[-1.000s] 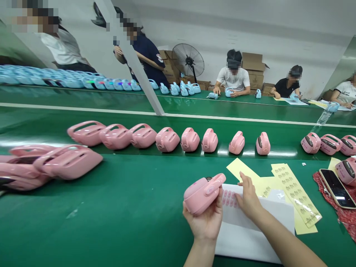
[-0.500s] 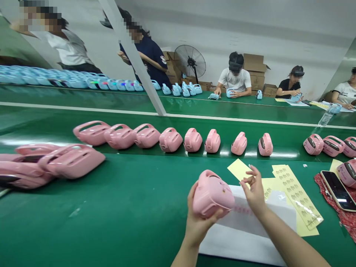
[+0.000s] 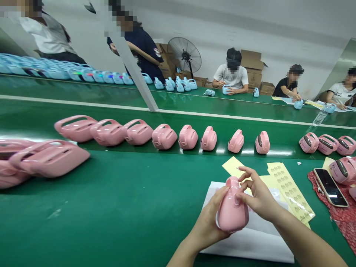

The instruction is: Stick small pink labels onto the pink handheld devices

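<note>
Over the white sheet (image 3: 258, 246) on the green desk (image 3: 111, 222), your left grip (image 3: 207, 224) clasps the pink housing (image 3: 233, 217) from its left and underneath, so the housing lies immediately to that grip's right, apparently raised. Its long axis seems to run away from you, handle (image 3: 234, 188) upward, rounded end toward you. Your right grip (image 3: 260, 194), fingers bent, meets it from the right, thumb touching near the handle's base; neither is nearer. Whether that one pinches anything, you cannot tell. Further right lie yellow sticker sheets (image 3: 290, 193).
</note>
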`<state>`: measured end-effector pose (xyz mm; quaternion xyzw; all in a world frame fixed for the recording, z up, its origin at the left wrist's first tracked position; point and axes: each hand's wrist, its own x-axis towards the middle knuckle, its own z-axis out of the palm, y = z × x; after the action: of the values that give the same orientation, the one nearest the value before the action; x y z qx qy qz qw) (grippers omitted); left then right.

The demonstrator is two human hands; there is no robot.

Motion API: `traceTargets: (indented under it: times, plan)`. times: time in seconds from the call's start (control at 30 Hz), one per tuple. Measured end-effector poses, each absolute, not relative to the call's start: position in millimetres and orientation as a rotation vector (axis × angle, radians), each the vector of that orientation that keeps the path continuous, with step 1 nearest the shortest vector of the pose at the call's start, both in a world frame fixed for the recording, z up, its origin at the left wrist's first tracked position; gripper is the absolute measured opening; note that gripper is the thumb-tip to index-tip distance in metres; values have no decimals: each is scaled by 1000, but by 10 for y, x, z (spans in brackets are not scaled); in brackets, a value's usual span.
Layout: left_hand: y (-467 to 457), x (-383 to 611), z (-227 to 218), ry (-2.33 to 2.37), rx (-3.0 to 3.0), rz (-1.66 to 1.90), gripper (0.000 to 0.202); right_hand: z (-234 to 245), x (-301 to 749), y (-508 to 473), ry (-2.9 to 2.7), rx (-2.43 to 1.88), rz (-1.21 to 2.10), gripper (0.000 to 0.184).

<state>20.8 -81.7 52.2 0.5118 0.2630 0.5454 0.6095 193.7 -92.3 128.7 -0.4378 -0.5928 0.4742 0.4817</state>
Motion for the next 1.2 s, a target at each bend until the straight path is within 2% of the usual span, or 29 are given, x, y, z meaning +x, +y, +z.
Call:
traceTargets:
  times: [0.23, 0.37, 0.6, 0.7, 0.8, 0.97, 1.03, 1.13, 1.2]
  plan:
    - [-831, 193, 655, 672, 1472, 1246, 85, 1233, 1886, -958, -1408, -1011, 1083, 49]
    - [-828, 200, 633, 625, 1317, 1271, 82, 1202, 1885, -961, -1500, -1022, 946, 49]
    - [-851, 216, 669, 655, 1239, 1289, 77, 1107, 1832, -1071, -1721, -976, 333, 54]
    - [-840, 205, 668, 674, 1281, 1312, 74, 1106, 1813, -1100, -1715, -1030, 169, 54]
    - [-841, 193, 670, 688, 1468, 1299, 77, 1108, 1907, -1013, -1655, -1125, 305, 57]
    - [-943, 249, 716, 472, 1435, 1206, 98, 987, 2199, -775, -1638, -1057, 1006, 50]
    - [-985, 336, 723, 350, 1318, 1127, 105, 944, 2291, -759, -1603, -1023, 1192, 44]
    - [-1000, 513, 695, 332, 1229, 1064, 110, 986, 2465, -834, -1429, -1100, 1174, 35]
    - [-988, 611, 628, 449, 1215, 1069, 101, 1091, 2666, -894, -1313, -1187, 993, 37]
